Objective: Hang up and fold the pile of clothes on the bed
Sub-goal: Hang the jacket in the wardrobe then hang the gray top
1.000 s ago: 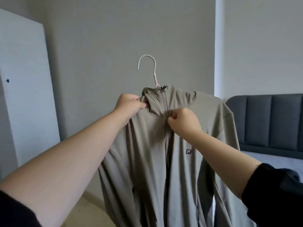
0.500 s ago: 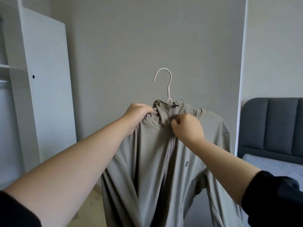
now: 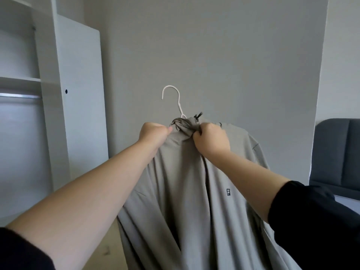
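1. The grey-green jacket [image 3: 194,191] hangs on a white hanger [image 3: 178,100], held up in the air before a grey wall [image 3: 233,55]. An open wardrobe [image 3: 78,94] is to the left and a bed to the right.
2. Only the hanger's hook and neck show, as its shoulders are inside the jacket. The collar is bunched into folds between the hands, so how it sits on the hanger cannot be made out. The jacket's hem and lower sleeves are cut off by the bottom edge.
3. A dark zip pull [image 3: 198,114] sticks up at the collar, and a small dark logo [image 3: 228,192] sits on the chest. Its lettering is too small to read.
4. There is one jacket, one hanger and two hands.
5. The left hand [image 3: 153,133] is clenched on the bunched fabric at the collar's left side, thumb on top. The right hand [image 3: 212,139] is a fist grasping the collar folds just beside the zip, knuckles towards the camera. Both forearms reach forward and up, bare to black sleeves [image 3: 311,221] at the frame edges.
6. The wardrobe's left side is cut off. Inside it are one shelf [image 3: 19,79] and one metal rail [image 3: 19,96] just below.
7. Only part of the bed's dark padded headboard [image 3: 337,152] shows at the right edge.
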Demonstrator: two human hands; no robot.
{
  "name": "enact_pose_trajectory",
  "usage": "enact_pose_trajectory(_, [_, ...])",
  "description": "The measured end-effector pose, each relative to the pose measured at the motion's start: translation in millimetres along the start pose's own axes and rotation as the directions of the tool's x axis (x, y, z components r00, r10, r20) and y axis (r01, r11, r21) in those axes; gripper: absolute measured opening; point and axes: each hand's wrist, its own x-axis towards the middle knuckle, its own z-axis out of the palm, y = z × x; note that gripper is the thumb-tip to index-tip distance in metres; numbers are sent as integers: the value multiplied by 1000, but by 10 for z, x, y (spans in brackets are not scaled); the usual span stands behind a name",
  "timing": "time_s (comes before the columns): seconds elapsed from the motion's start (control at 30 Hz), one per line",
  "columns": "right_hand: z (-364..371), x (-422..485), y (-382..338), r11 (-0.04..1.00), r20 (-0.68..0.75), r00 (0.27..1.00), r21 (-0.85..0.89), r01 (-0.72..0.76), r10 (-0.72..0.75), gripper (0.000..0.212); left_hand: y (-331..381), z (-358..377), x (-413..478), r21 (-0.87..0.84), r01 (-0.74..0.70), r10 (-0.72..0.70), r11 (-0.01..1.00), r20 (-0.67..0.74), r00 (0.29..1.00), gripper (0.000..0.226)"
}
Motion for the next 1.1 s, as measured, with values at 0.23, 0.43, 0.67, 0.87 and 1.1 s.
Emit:
enact_pose_trajectory(0.23, [97, -321, -176, 963, -231, 947, 97, 250, -223, 27, -171, -412, 186, -144, 135, -150, 980, -102, 983, 21])
enact_pose_trajectory(0.43, [333, -579, 54, 977, 357, 910, 61, 204, -212, 28, -213, -416, 125, -136, 74, -76, 988, -14, 997, 24])
enact_pose_trajectory(0.67, [-156, -131, 99, 922, -245, 899, 44, 385, -364, 21, -43, -350, 179, -127, -68, 67, 989, -14, 998, 19])
enact_pose_trajectory(0.87, [-608, 524, 103, 974, -140, 965, -72, 215, -223, 40, 549, -371, 350, 6, -330, 330, 944, -8, 944, 22])
enact_pose_trajectory(1.1, [-706, 435, 308, 991, -15, 996, 100, 93, -91, 25, 589, -502, 349, 94, -359, 356, 929, 45, 933, 22])
